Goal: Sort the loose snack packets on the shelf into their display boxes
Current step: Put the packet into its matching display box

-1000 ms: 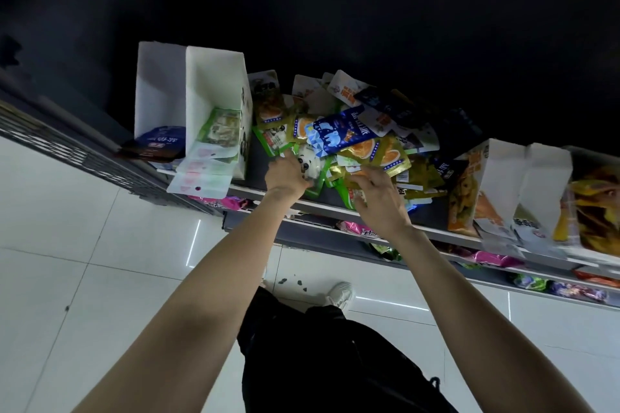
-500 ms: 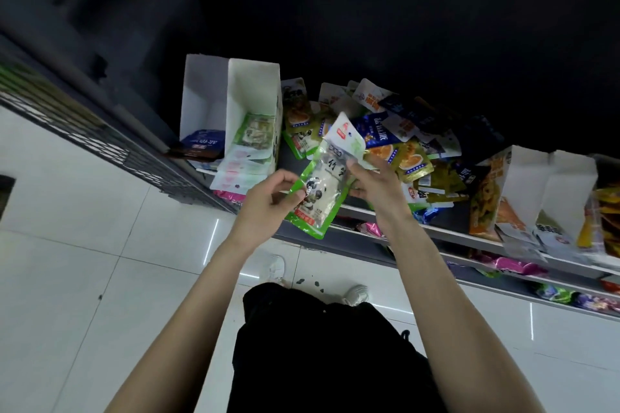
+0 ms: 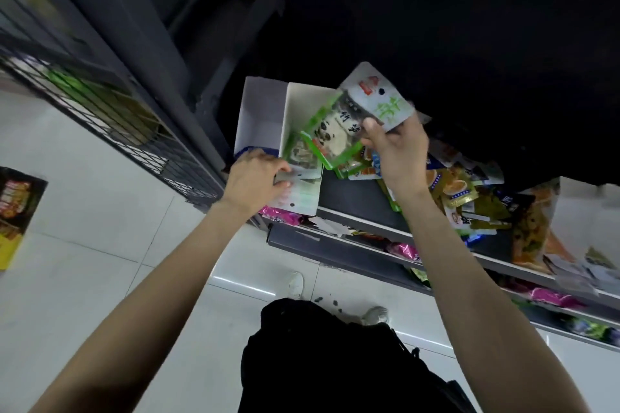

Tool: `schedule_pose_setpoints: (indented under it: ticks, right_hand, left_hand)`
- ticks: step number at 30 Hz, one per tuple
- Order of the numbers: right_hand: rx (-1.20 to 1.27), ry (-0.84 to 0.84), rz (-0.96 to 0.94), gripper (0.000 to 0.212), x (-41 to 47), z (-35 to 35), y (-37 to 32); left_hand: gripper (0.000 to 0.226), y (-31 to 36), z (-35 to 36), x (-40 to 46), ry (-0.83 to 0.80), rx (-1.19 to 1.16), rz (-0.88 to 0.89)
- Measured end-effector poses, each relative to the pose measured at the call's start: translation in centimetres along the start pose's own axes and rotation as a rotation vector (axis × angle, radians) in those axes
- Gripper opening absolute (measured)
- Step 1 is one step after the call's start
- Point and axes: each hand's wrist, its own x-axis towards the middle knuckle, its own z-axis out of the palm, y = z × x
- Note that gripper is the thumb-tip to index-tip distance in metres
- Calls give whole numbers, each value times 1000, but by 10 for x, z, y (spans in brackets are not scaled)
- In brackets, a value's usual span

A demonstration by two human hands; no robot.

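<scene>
The right hand (image 3: 399,154) pinches green-edged panda packets (image 3: 330,136) with a pale card-like packet (image 3: 377,100), tilted above the open white display box (image 3: 302,104) at the shelf's left end. The left hand (image 3: 256,176), fingers curled, grips that box's near front flap (image 3: 302,193). Loose packets (image 3: 459,191) lie heaped to the right.

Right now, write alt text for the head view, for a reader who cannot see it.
A person's right hand holds green-edged panda snack packets over an open white display box at the shelf's left end, while the left hand grips the box's front flap. A heap of loose packets lies on the dark shelf to the right.
</scene>
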Motion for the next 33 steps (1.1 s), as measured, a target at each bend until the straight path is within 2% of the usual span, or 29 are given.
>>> schedule_pose_setpoints:
  ticks: [3,8,10,12,15,17,19,21,25,27,28,31,33]
  right_hand:
    - [-146,-36,-55,22,13,30,12]
    - [-359,-73,-129,18,21,55,27]
    - [-367,-76,-131,18,24,59,29]
    - [-378,-84,-135,18,28,59,30]
    - [-402,-171,-161,19,33,59,31]
    - [-509,-277,-253,17,33,59,36]
    - [-720,-354,-373,14,32,60,51]
    - [-841,-388,-394,15,32,59,59]
    - [-945,-468,-470,18,28,50,61]
    - [-948,-477,-491,20,27,45,61]
    - [-944,-486,-486,22,25,44,61]
    - [-938,-539,-447,25,20,40,63]
    - [-916,-559,-422,26,17,37,65]
  left_hand:
    - [31,4,3,15,-117,148,74]
    - [23,4,4,28,-196,265,197]
    - [15,0,4,28,-139,258,254]
    - [6,-5,2,25,-16,174,319]
    - [15,-11,-7,18,178,35,387]
    - [16,-12,-11,13,230,6,392]
    - [16,-12,-11,9,224,2,370]
    - [17,-10,-9,6,206,1,334]
    - [18,-5,-6,4,190,-20,258]
    - [11,-4,-2,2,189,-1,246]
    - [4,-3,0,1,180,17,241]
    - [10,-2,4,-1,152,43,213]
    - [3,0,4,-3,186,24,217]
